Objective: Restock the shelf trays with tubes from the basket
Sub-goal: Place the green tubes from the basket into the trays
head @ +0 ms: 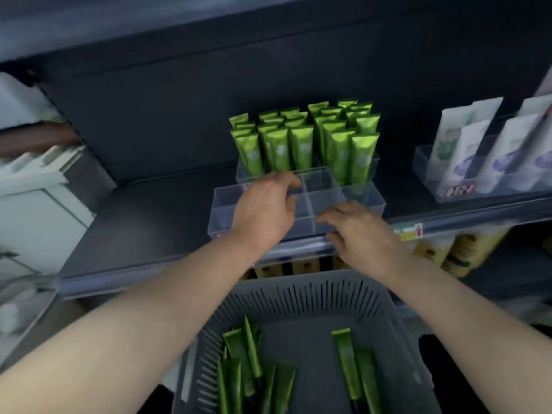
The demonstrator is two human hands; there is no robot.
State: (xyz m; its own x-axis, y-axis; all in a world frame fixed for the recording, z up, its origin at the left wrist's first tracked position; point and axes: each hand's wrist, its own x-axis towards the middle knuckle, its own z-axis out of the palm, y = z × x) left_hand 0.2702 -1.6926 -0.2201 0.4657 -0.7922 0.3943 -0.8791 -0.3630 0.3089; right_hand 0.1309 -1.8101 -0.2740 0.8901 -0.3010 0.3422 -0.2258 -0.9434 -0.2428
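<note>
Green tubes (pixel 348 357) lie loose in the grey slotted basket (pixel 313 294) below the shelf edge (pixel 167 273), and more standing tubes (pixel 301 144) fill the rear tray (pixel 375 162). Just in front sits the empty clear tray (pixel 224 210); the left hand (pixel 265 207) grips it, fingers curled over a divider. The right hand (pixel 358 231) rests on its front wall, fingers nearly straight; I cannot tell whether it pinches. White pouches (pixel 466 150) stand further right

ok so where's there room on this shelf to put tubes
The front tray has empty compartments. Bare shelf lies left of the trays, and there is a gap right of them before the white tubes. The back tray is crowded with green tubes.
</note>
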